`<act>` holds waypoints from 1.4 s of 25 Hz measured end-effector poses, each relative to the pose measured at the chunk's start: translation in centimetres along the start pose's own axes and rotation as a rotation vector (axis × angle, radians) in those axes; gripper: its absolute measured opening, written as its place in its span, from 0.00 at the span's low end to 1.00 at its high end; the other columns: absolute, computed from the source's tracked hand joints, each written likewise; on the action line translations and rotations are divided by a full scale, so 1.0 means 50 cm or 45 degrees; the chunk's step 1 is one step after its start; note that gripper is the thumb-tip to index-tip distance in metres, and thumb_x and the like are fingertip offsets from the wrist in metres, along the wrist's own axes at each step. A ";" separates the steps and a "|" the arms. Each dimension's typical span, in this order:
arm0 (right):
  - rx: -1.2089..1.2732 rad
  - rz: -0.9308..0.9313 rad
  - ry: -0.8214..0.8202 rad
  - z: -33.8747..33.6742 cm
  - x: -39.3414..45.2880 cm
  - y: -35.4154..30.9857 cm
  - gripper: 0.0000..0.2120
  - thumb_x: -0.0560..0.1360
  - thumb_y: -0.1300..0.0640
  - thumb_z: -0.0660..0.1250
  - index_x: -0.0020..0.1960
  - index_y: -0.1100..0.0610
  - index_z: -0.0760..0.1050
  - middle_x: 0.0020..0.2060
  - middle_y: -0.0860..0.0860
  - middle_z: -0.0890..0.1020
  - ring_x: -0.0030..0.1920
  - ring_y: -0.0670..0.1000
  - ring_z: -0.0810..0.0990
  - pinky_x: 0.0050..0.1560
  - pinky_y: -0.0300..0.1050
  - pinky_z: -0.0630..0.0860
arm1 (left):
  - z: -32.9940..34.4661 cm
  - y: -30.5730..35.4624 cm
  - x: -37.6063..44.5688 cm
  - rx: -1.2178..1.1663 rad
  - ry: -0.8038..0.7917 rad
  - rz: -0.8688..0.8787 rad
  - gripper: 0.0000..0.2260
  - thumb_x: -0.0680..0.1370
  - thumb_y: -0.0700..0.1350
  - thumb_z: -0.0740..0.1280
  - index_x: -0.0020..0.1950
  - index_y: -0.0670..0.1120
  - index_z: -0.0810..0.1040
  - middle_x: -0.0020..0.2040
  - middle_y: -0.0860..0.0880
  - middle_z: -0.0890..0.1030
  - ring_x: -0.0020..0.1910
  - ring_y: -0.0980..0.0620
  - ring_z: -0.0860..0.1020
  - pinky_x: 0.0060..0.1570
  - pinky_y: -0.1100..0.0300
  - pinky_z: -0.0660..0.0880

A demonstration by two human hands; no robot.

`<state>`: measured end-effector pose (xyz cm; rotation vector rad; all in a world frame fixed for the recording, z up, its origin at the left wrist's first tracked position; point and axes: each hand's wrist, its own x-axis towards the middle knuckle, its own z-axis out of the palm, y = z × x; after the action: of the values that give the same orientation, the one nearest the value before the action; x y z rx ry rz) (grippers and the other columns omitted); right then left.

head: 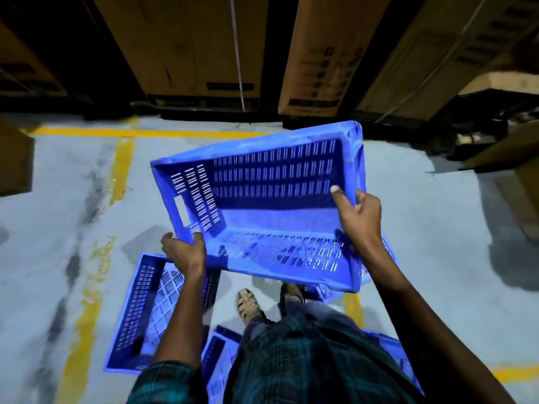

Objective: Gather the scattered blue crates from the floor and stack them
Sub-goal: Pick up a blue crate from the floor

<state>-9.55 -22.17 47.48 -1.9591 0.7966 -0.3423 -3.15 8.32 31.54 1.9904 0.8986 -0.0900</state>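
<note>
I hold a blue slotted plastic crate [262,199] in the air in front of me, tilted so its open inside faces me. My left hand [185,253] grips its near left corner. My right hand [357,217] grips its right end wall, thumb inside. Under my left arm a second blue crate [145,313] lies open on the floor. A third blue crate [217,363] shows by my legs at the bottom. More blue crate parts [399,354] peek out at the lower right, mostly hidden by my body.
Tall cardboard boxes [186,45] stand along the far side, another cardboard box [323,53] beside them. A cardboard box [14,164] sits at the left edge, more cardboard [522,182] at the right. Yellow lines [122,167] mark the grey floor. My sandalled foot [248,306] is below the held crate.
</note>
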 end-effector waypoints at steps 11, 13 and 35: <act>0.277 0.149 -0.187 -0.023 0.050 0.070 0.27 0.68 0.37 0.74 0.39 0.63 0.78 0.32 0.56 0.72 0.35 0.52 0.71 0.36 0.49 0.68 | -0.013 -0.035 0.219 -0.420 -0.396 -0.319 0.16 0.78 0.47 0.68 0.60 0.36 0.77 0.49 0.37 0.81 0.33 0.45 0.81 0.26 0.56 0.78; 0.224 0.158 -0.128 -0.015 0.075 0.062 0.20 0.72 0.44 0.73 0.29 0.55 0.74 0.27 0.53 0.71 0.29 0.48 0.68 0.31 0.43 0.64 | 0.012 -0.043 0.215 -0.287 -0.287 -0.304 0.18 0.78 0.50 0.68 0.59 0.36 0.77 0.52 0.35 0.82 0.41 0.41 0.82 0.33 0.47 0.79; -0.277 0.350 -0.154 0.164 0.743 0.087 0.13 0.74 0.58 0.66 0.58 0.60 0.77 0.52 0.60 0.84 0.53 0.60 0.82 0.51 0.43 0.73 | 0.318 0.562 0.403 -0.019 -0.040 0.006 0.18 0.76 0.48 0.71 0.58 0.36 0.79 0.56 0.34 0.81 0.56 0.35 0.80 0.58 0.47 0.76</act>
<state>20.94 -42.47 36.37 -2.0137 1.0434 0.0283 33.48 -1.42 34.61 1.9719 0.8719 -0.1117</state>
